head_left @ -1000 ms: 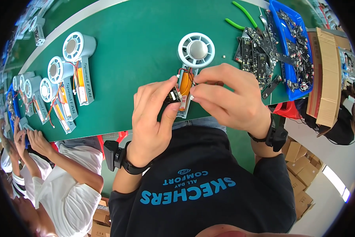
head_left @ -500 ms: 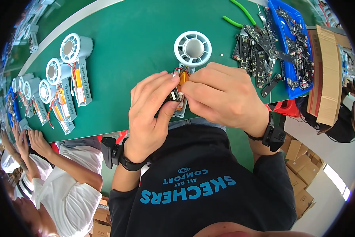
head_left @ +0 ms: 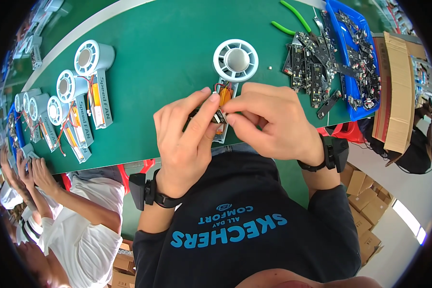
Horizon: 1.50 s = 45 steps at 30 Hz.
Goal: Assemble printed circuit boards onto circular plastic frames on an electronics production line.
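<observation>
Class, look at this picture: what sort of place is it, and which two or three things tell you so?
Probably an assembly line for handheld fans: open fan halves queue on a long green bench, a blue tray holds circuit boards, and both hands work on one fan.

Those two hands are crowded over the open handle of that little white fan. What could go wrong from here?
The thin red wires lie exposed in the open fan handle, right by the fingertips of the left hand and right hand, so a tug might loosen them. The small dark part pinched between both hands could slip. The handle's lower end sits near the green table edge, so a nudge might tip the fan off.
</observation>
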Motion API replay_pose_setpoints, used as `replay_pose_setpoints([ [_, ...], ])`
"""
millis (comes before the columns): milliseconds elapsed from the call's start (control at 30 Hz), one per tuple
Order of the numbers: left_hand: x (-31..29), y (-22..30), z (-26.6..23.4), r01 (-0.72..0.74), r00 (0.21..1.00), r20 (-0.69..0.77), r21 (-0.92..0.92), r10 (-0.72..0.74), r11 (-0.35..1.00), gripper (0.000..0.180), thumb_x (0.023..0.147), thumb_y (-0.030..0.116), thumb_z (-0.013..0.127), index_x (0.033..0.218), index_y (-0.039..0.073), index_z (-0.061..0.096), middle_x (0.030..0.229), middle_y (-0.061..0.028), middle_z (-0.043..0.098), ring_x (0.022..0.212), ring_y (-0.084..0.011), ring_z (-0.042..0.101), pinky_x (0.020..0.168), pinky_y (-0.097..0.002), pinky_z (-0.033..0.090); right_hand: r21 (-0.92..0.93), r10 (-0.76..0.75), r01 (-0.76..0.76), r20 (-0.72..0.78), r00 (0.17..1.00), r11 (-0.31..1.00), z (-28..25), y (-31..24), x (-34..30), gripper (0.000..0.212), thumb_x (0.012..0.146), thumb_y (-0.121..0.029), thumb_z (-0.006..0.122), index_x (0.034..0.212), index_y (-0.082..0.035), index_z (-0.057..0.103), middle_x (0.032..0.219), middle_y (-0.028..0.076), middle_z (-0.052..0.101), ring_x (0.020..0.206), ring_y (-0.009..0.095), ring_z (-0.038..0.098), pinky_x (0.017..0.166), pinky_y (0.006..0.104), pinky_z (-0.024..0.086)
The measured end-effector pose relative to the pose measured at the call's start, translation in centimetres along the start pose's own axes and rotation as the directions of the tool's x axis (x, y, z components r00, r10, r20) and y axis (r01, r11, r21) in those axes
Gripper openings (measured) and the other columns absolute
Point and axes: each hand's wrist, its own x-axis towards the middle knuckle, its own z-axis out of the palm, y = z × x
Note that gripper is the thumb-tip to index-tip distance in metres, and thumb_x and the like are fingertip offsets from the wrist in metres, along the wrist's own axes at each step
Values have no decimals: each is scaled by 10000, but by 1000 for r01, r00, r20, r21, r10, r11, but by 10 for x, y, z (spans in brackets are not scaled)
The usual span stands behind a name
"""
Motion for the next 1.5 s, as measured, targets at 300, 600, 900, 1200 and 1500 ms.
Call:
replay_pose_setpoints([
  [300, -9, 6, 1, 8, 1000, -4, 145, -7, 989, 568, 758, -13, 788, 1308, 90, 694, 1264, -119, 661, 974, -265, 623, 824, -379, 452, 149, 109, -109, 11, 994, 983, 7, 0, -8, 133, 868, 19, 712, 997, -12, 722, 690, 48, 565, 537, 165, 536, 488, 314, 393],
  [600, -6, 2, -19, 8, 1000, -26, 219, -2, 976, 563, 755, 0, 772, 1305, 66, 671, 1189, -91, 667, 967, -283, 620, 825, -430, 442, -302, -7, 28, 72, 997, 953, 11, -9, 26, 298, 891, -7, 705, 1184, -58, 686, 815, 91, 685, 659, 262, 685, 537, 367, 514],
  [900, 1, 2, -8, 9, 1000, -15, -1, -9, 1000, 533, 805, 67, 758, 1326, 63, 646, 1172, -103, 647, 1096, -300, 605, 946, -440, 453, -189, 57, -65, -46, 997, 980, 1, -1, -6, 117, 909, -36, 717, 1024, -13, 721, 818, 108, 723, 641, 229, 697, 566, 316, 537],
  [1200, 20, -7, -3, -87, 994, 63, -107, 94, 990, 529, 813, 65, 756, 1331, 116, 658, 1243, -130, 617, 1166, -333, 600, 1039, -477, 460, 495, 582, -607, 228, 781, 621, -15, 5, 5, 56, 898, -2, 711, 952, 14, 704, 695, 25, 666, 558, 59, 602, 493, 218, 458],
  [1500, 26, -5, -4, -189, 975, 110, -36, 192, 981, 468, 834, 86, 729, 1297, 116, 668, 1243, -134, 611, 1184, -344, 603, 1076, -502, 461, 504, 541, -624, 322, 777, 597, -26, 17, 1, 47, 876, 17, 709, 922, 15, 700, 688, 23, 669, 537, 58, 595, 511, 209, 458],
])
